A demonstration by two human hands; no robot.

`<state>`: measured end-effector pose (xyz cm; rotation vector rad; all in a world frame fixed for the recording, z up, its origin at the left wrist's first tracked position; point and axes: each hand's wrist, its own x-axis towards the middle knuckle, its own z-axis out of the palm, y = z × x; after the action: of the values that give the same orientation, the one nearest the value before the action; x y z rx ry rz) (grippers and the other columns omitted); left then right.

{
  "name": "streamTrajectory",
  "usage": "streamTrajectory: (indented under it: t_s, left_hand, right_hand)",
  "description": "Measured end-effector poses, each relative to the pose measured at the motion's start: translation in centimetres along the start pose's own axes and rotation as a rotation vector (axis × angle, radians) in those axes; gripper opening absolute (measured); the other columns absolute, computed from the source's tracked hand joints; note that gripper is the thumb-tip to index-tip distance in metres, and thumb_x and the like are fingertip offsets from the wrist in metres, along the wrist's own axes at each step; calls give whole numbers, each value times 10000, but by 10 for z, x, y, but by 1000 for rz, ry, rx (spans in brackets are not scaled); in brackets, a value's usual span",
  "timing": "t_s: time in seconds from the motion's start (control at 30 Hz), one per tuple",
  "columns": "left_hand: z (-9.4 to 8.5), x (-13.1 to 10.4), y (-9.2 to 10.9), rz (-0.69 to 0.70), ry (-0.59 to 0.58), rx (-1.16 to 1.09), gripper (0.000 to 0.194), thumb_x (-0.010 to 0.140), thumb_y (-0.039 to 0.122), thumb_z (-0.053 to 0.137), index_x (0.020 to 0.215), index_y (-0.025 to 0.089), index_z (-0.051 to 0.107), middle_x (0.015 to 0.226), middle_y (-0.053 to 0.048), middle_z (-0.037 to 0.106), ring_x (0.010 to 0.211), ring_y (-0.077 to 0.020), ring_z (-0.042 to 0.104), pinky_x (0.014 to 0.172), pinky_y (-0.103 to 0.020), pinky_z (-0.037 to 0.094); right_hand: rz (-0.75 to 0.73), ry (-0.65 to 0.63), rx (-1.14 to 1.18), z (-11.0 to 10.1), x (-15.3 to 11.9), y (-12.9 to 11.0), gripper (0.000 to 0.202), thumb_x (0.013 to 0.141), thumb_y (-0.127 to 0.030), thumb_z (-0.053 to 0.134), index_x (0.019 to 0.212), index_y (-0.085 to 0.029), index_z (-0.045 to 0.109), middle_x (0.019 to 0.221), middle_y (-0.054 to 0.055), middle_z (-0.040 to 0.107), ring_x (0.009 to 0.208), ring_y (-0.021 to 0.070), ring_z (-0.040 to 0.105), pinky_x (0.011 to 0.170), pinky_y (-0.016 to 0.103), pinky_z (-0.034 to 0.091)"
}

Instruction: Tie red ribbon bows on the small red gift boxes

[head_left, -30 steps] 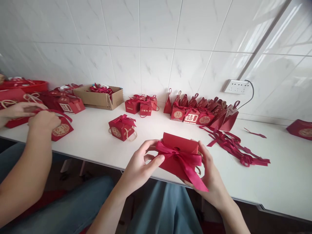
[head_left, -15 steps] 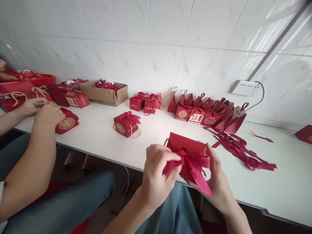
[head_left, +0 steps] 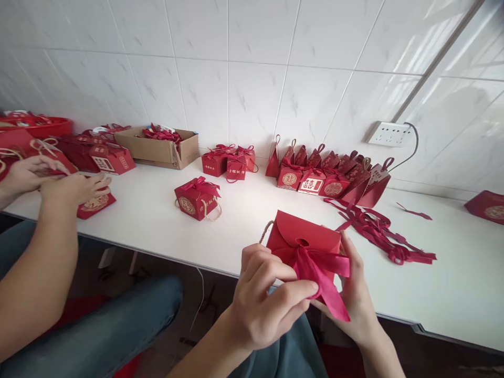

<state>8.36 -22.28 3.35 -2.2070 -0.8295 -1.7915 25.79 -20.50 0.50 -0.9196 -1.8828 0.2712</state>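
A red gift box (head_left: 305,231) with a twisted cord handle is held tilted above the table's front edge. Across its front hangs a bright crimson ribbon (head_left: 326,278), looped in a bow shape below a round hole in the flap. My left hand (head_left: 271,294) has its fingers bent over the ribbon, pinching it against the box. My right hand (head_left: 356,289) grips the box from its right side, thumb along the edge and fingers underneath. Loose dark red ribbons (head_left: 378,231) lie on the white table (head_left: 444,294) to the right.
A finished-looking red box (head_left: 197,199) with a bow stands mid-table. Behind are more red boxes (head_left: 311,181), a cardboard box (head_left: 157,149) of ribbons and a wall socket (head_left: 389,134). At left, another person's hands (head_left: 59,184) work over a red box (head_left: 94,205).
My left hand has shifted from holding a ribbon loop out at the left to pressing lower over the bow. The view has swung slightly right. The other person's hands have spread apart a little.
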Motion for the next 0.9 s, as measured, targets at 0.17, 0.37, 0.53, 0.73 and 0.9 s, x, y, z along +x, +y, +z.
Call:
streamTrajectory:
  t_s: [0.17, 0.37, 0.53, 0.73, 0.9]
  left_hand:
    - [1, 0, 1, 23, -12, -25, 145, 778, 46, 561, 861, 153, 612, 685, 7, 538, 666, -123, 495, 734, -345, 444]
    - [-1, 0, 1, 27, -20, -25, 154, 774, 40, 546, 843, 160, 613, 679, 11, 528, 663, -116, 500, 745, -343, 458]
    - [-1, 3, 5, 37, -26, -22, 165, 757, 32, 549, 839, 159, 614, 676, 15, 529, 653, -109, 491, 749, -339, 461]
    - [-2, 5, 7, 40, -38, -41, 166, 746, 32, 560, 843, 155, 615, 680, 12, 530, 648, -111, 488, 743, -338, 457]
    - [-1, 5, 7, 26, -30, -42, 143, 770, 53, 544, 835, 163, 610, 671, 13, 528, 659, -116, 499, 749, -334, 455]
  right_hand:
    - [-26, -5, 13, -3, -1, -3, 905, 804, -340, 675, 1477, -289, 73, 1451, 147, 333, 1239, 302, 476, 941, 447, 497]
    - [-56, 11, 0, -5, 1, -4, 910, 801, -326, 681, 1477, -294, 72, 1454, 135, 322, 1284, 299, 421, 979, 458, 463]
    - [-71, 24, -3, -8, 1, -3, 911, 796, -315, 686, 1477, -286, 80, 1451, 135, 326, 1303, 307, 392, 992, 477, 447]
    - [-76, 50, 4, -8, -2, 0, 893, 796, -313, 681, 1478, -270, 105, 1447, 135, 345, 1299, 317, 399, 985, 477, 459]
    - [-55, 34, -4, -9, -4, 0, 876, 810, -321, 663, 1478, -285, 98, 1448, 131, 349, 1270, 314, 441, 950, 455, 494]
